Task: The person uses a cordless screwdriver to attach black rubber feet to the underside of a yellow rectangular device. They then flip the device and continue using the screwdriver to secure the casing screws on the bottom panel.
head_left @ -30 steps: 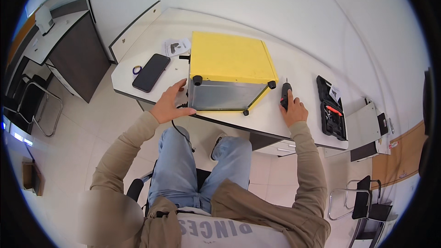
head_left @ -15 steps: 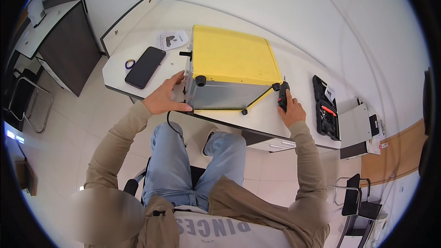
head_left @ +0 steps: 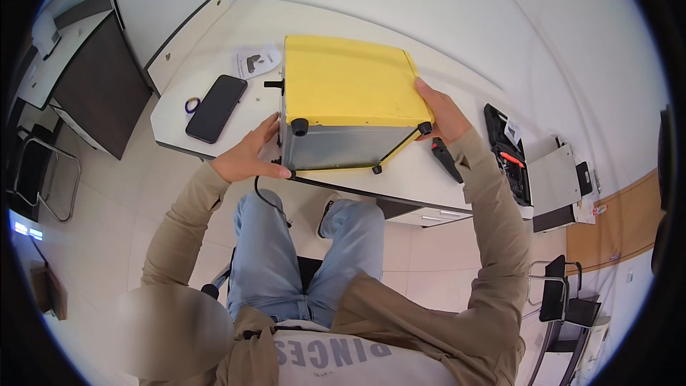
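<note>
A yellow box-shaped appliance lies on its side on the white table, its bare grey metal underside and black feet facing me. At its left end my left hand grips it, fingers spread along the end panel and thumb at the lower corner. My right hand clasps the right end, thumb on the yellow top edge, its other fingers partly hidden. A black cord hangs from the lower left corner. Below my right wrist a black powered screwdriver lies on the table.
Left of the appliance are a black phone, a small ring-shaped roll and a printed paper. An open black tool case with an orange item stands at the right. A wall runs behind the white table.
My right hand has let go of the screwdriver, leaving it on the table, and has moved up onto the appliance's right end. My left hand still holds the left end.
</note>
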`<state>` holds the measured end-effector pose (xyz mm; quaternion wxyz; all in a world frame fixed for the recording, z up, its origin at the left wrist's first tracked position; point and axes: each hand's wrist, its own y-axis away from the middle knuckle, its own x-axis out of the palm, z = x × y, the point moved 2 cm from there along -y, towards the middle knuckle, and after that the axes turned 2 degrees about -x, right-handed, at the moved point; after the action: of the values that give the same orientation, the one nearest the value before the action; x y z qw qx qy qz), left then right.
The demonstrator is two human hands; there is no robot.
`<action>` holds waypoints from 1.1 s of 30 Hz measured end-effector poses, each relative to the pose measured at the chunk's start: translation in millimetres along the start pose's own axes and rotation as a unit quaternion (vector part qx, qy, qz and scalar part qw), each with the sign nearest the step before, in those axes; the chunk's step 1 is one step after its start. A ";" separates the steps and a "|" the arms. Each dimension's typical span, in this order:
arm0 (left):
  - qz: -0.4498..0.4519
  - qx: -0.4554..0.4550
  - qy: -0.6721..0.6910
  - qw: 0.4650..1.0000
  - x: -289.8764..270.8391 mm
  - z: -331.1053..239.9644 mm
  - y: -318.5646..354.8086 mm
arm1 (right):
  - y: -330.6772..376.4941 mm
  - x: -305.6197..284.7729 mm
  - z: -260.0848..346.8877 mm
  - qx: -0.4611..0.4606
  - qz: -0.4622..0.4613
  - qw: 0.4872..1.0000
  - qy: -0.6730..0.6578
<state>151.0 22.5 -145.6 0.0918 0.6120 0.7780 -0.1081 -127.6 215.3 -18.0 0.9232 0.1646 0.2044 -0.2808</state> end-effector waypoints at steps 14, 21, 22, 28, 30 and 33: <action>-0.129 -0.020 0.325 0.937 26.0 14.9 -14.9 | -28.4 -5.4 -10.7 -0.052 0.043 0.997 -0.048; -0.156 -0.029 0.355 0.921 33.1 -9.3 -12.7 | -30.1 -5.7 -9.9 -0.093 0.045 0.990 -0.094; -0.174 -0.036 0.338 0.924 35.2 -11.4 -13.1 | -27.3 -4.2 -7.4 -0.097 0.036 0.990 -0.100; -0.188 -0.036 0.321 0.927 36.9 -12.0 -15.9 | -28.5 -8.1 -11.3 -0.123 0.045 0.984 -0.119; -0.186 -0.030 0.329 0.925 35.6 -11.9 -17.0 | -28.6 -8.1 -12.2 -0.125 0.040 0.984 -0.123; -0.194 -0.020 0.337 0.921 34.9 -16.1 -18.3 | -25.5 -6.9 -8.5 -0.126 0.028 0.982 -0.134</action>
<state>124.8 55.4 -138.8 -0.1863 0.4475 0.8684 0.1045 -150.2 201.9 -27.0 0.9632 0.0135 0.1074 -0.2460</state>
